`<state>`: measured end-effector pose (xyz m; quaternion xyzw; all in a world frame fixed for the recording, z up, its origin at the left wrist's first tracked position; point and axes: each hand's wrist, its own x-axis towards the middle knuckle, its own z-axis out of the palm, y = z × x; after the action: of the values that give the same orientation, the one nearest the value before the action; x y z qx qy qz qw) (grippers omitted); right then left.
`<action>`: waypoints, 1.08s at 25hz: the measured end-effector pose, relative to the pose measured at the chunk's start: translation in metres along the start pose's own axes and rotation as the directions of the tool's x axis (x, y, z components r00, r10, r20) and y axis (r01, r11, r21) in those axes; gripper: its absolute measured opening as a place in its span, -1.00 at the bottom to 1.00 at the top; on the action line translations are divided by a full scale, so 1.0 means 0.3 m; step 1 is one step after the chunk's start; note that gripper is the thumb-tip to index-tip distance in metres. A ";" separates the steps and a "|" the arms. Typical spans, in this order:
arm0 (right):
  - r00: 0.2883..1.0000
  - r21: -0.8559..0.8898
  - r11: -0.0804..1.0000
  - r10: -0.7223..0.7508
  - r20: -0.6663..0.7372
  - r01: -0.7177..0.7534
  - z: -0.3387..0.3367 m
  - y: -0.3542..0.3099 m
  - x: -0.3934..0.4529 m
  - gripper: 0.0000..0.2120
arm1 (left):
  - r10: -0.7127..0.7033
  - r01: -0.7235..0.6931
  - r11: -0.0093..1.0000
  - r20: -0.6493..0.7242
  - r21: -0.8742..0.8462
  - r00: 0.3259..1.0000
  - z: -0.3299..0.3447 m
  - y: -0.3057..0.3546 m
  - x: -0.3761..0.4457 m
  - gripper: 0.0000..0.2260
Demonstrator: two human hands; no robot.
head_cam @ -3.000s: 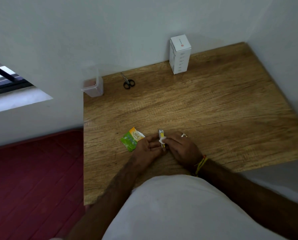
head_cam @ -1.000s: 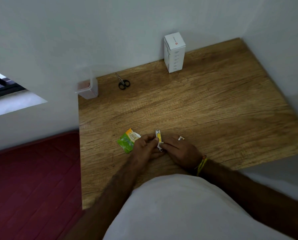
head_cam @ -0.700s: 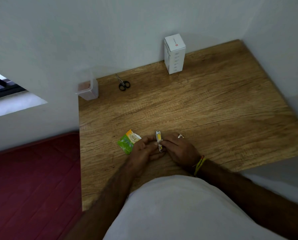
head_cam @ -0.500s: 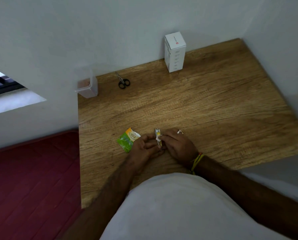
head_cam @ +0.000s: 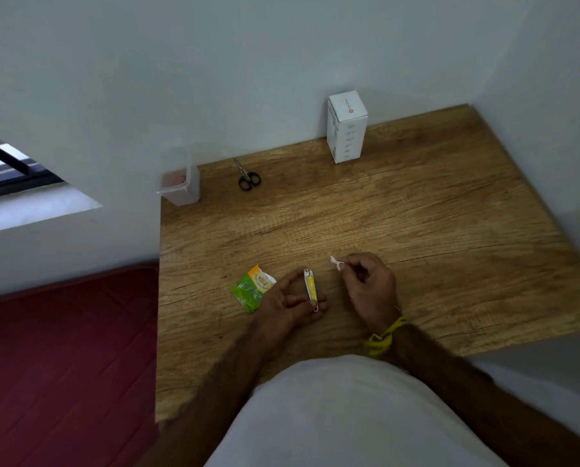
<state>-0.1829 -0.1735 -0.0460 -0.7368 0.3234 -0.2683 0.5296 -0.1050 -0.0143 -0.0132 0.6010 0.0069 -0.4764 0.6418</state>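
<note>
Scissors (head_cam: pixel 248 178) flat between clear container (head_cam: pixel 180 185) and upright white box (head_cam: pixel 347 129), along table (head_cam: pixel 416 230) far edge.

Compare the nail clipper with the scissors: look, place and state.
Colour: the clipper has a yellow face on silver metal; the scissors have black handles. Place: the clipper is in the near part of the desk, the scissors far back by the wall. State: the left hand holds the clipper, while the scissors lie untouched with blades closed. Both are small metal cutting tools.
</note>
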 end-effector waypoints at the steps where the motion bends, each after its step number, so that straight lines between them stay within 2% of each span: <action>1: 0.996 0.041 0.995 0.087 0.031 -0.089 0.004 -0.010 0.007 -0.89 | 0.001 -0.001 1.000 0.001 -0.018 1.000 -0.001 0.001 0.001 -0.40; 4: 0.981 0.074 0.984 0.152 0.122 -0.162 0.019 -0.030 0.015 -0.88 | 0.011 -0.012 0.997 -0.015 -0.071 1.000 -0.004 0.002 0.000 -0.36; 8: 0.972 0.016 0.996 0.079 0.223 -0.085 0.009 -0.040 -0.005 -0.81 | 0.061 -0.063 0.995 -0.028 -0.074 0.998 -0.002 0.018 -0.015 -0.40; 11: 0.920 -0.079 0.987 0.158 0.359 -0.138 0.005 -0.054 -0.015 -0.81 | 0.109 -0.109 0.994 -0.013 -0.014 0.994 -0.011 0.025 -0.020 -0.39; 15: 0.846 -0.022 0.975 0.201 0.495 -0.219 0.003 -0.078 -0.009 -0.91 | 0.162 -0.163 0.985 0.013 0.059 0.987 -0.015 0.031 -0.029 -0.38; 17: 0.808 -0.021 0.978 0.185 0.560 -0.209 0.001 -0.090 -0.015 -0.85 | 0.182 -0.182 0.979 0.014 0.093 0.983 -0.015 0.036 -0.035 -0.36; 27: 0.768 0.044 0.976 0.140 0.624 -0.213 -0.027 -0.093 -0.008 -0.94 | 0.209 -0.223 0.949 0.085 0.224 0.974 -0.033 0.023 -0.038 -0.36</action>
<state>-0.1851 -0.1701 -0.0172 -0.7192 0.1847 0.0208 0.6695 -0.1014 -0.0008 -0.0041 0.6545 -0.1339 -0.4187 0.6152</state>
